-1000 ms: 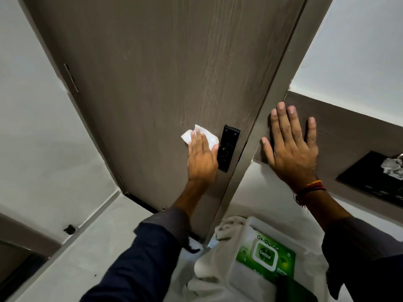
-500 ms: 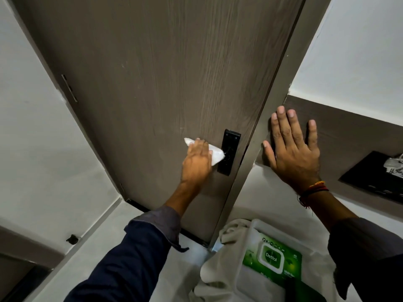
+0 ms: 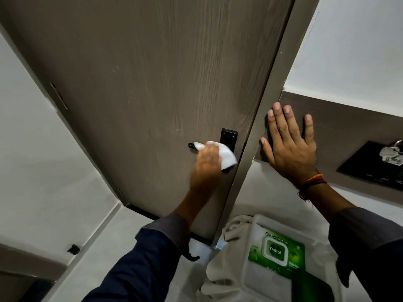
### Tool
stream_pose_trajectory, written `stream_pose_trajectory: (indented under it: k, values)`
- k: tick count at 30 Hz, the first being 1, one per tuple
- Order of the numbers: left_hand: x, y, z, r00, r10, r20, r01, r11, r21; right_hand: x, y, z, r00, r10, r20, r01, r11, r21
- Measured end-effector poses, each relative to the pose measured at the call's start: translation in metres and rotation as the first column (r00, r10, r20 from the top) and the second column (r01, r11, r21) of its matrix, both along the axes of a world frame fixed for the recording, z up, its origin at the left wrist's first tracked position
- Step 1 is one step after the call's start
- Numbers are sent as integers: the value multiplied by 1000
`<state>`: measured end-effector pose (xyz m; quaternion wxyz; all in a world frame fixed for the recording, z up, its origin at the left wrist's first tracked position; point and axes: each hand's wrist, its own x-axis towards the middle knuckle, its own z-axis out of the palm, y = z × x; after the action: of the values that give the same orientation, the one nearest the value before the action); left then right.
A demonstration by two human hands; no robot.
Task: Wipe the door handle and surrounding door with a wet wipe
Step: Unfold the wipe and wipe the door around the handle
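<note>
A grey-brown wood-grain door fills the middle of the view. Its black handle sticks out leftward from a black backplate near the door's right edge. My left hand holds a white wet wipe wrapped over the handle; only the lever's tip shows to the left of the wipe. My right hand lies flat, fingers spread, on the brown wall panel to the right of the door frame.
A green wet wipe pack rests on a white cloth below my right arm. A black plate with shiny metal sits on the panel at far right. A small black door stop is on the floor at lower left.
My left hand moved the wipe from the door face left of the backplate onto the handle and now covers it. My right hand stayed flat on the panel.
</note>
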<state>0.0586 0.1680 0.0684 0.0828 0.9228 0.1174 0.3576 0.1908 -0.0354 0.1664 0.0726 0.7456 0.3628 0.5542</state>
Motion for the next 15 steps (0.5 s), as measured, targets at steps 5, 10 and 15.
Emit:
stream_pose_trajectory:
  k: [5,10,15]
  values:
    - [-7,34,-5,998,-67,-2,66,992,104,-3,-1,1,998,-7,-66,7,1000,-12]
    - [-11,43,-6,998,27,-54,-24,999,46,-9,1,4,993,-26,-117,24,1000,-18]
    - [-3,4,-4,983,-181,-37,180,983,-31,-19,7,2,982,-64,-178,64,998,-6]
